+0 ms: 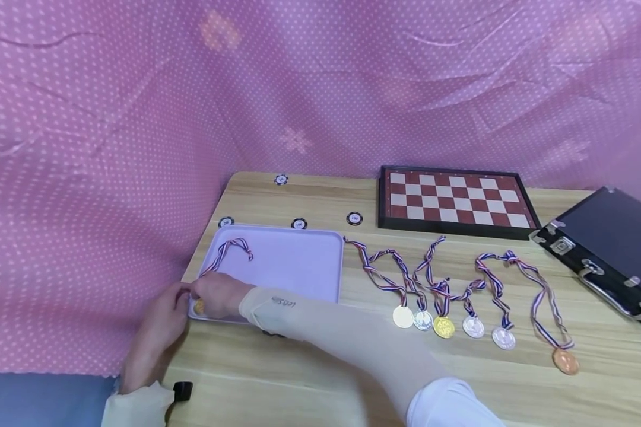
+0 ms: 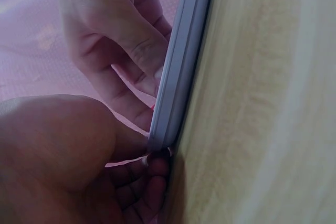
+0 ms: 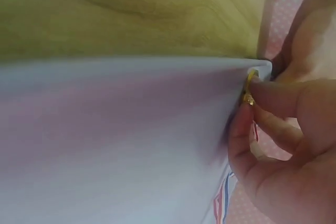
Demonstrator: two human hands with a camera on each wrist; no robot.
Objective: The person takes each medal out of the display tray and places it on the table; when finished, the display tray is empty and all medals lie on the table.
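A white tray point(image 1: 294, 267) lies at the left of the table. My left hand point(image 1: 162, 320) holds its near left corner; in the left wrist view the thumb is at the rim and the fingers curl beneath the tray point(image 2: 176, 77). My right hand point(image 1: 221, 293) crosses over to the same corner and pinches a gold medal point(image 3: 247, 92) between thumb and fingers, just inside the rim. From that medal a striped ribbon point(image 1: 223, 249) runs up along the tray's left side, partly hidden behind the right hand.
Right of the tray, several medals with striped ribbons lie in a row, among them a gold medal point(image 1: 443, 327) and a bronze medal point(image 1: 565, 361). Behind them are a chessboard point(image 1: 459, 198) and a black case point(image 1: 614, 243). Poker chips, including one chip point(image 1: 355, 219), lie behind the tray.
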